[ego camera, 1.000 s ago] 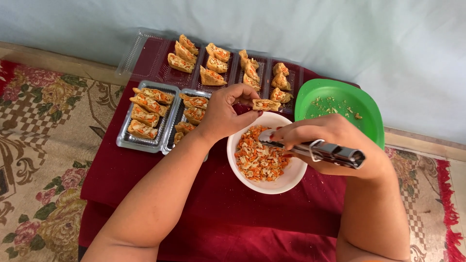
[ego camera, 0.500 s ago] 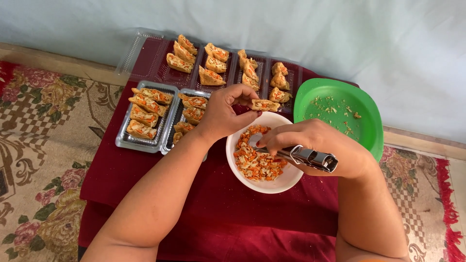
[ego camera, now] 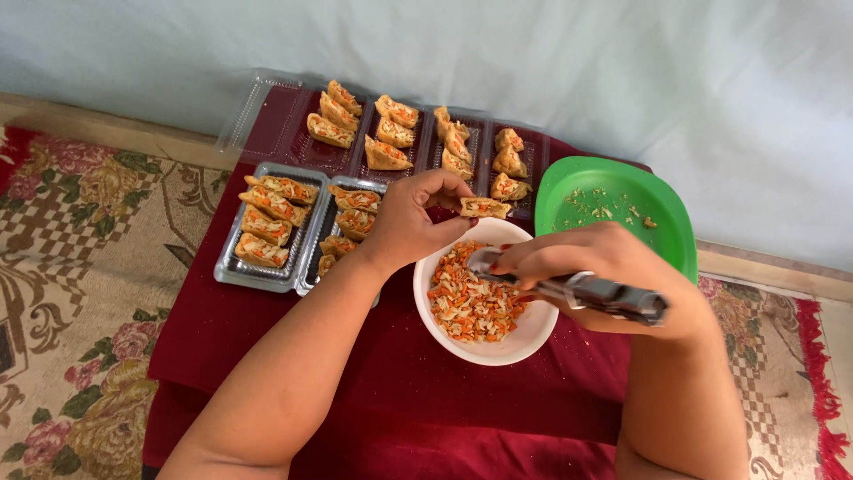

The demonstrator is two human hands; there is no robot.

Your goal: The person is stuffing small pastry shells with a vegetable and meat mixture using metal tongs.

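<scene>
Here the left hand (ego camera: 410, 220) pinches a filled pastry pocket (ego camera: 484, 208) over the far rim of a white bowl (ego camera: 524, 342) of shredded carrot filling (ego camera: 466, 298), while the right hand (ego camera: 595, 271) grips metal tongs (ego camera: 569, 286) dipped into it. Left, clear trays (ego camera: 267, 271) hold finished pockets; right, a green plate (ego camera: 662, 227) carries crumbs.

My right hand (ego camera: 613, 276) hides the spoon (ego camera: 484, 260) grip, its handle end blurred; my left hand (ego camera: 413, 222) covers some of the tray (ego camera: 267, 271)
</scene>
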